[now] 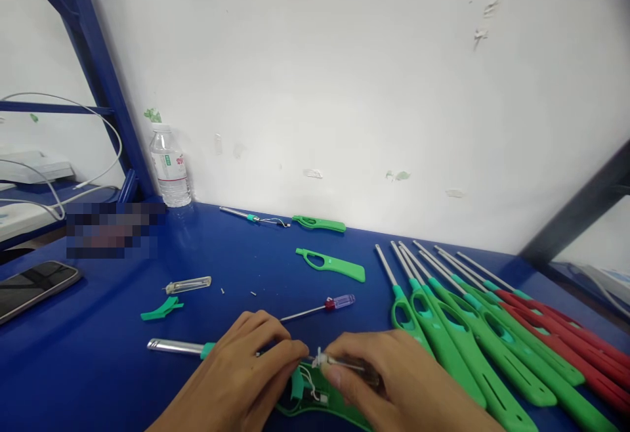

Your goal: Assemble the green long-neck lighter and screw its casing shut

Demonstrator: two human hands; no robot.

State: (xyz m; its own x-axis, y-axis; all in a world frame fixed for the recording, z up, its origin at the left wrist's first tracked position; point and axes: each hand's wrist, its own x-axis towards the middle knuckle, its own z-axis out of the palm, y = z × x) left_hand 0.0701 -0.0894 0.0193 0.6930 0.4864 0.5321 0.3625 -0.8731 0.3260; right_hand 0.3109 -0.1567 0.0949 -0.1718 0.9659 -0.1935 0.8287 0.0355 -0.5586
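My left hand (251,366) lies over an opened green lighter (339,412), whose metal tube (174,346) sticks out to the left. Its thumb and fingers are pressed together near the lighter's neck; what they pinch is hidden. Just to the right, my right hand (374,373) is closed around a small clear fuel tank (347,361) with a white valve end, held above the open shell. White wires (309,379) and a teal trigger piece (297,385) show in the shell between the hands.
Behind the hands lie a screwdriver (339,301), green half shells (339,266), a clear tank (189,285) and a teal piece (162,309). Several green and red lighters (462,333) fill the right. A bottle (170,169) and phone (37,284) are at left.
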